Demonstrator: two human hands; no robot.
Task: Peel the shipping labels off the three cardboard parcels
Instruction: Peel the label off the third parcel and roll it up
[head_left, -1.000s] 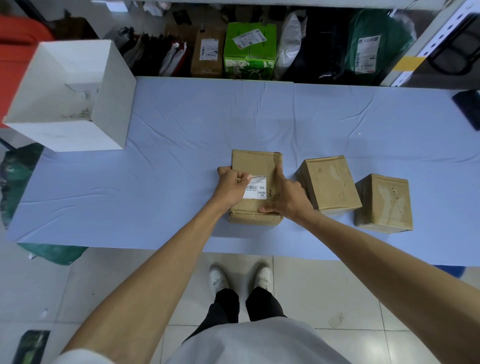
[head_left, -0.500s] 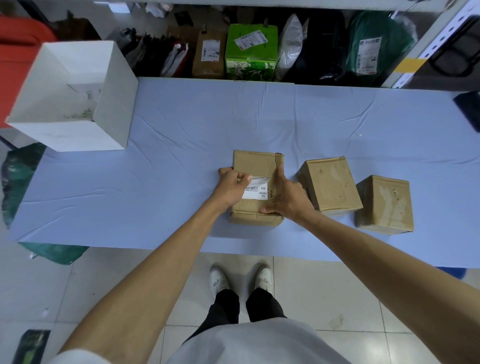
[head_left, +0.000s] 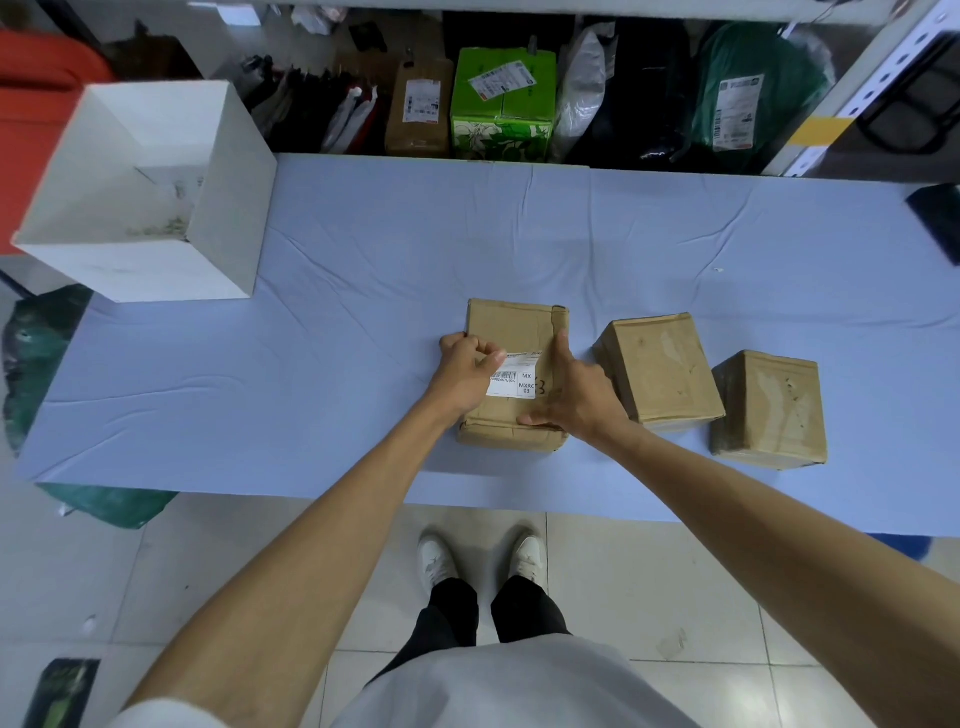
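Three brown cardboard parcels stand in a row on the blue-covered table (head_left: 363, 291). On top of the left parcel (head_left: 511, 325) lies a white shipping label (head_left: 517, 382) with a barcode. My left hand (head_left: 467, 374) pinches the label's left edge with curled fingers. My right hand (head_left: 574, 397) lies flat on the parcel's right side, holding it down with straight fingers. The middle parcel (head_left: 660, 366) and the right parcel (head_left: 769, 408) show bare tops with pale marks and no label.
An open white box (head_left: 218, 208) stands at the table's back left corner. Behind the table lie a green carton (head_left: 501, 104), a brown parcel (head_left: 418, 106) and several bags. A dark object (head_left: 937, 218) sits at the table's right edge.
The label's left edge has lifted a little under my left fingers. My right hand stays pressed on the parcel, and the parcels have not moved.
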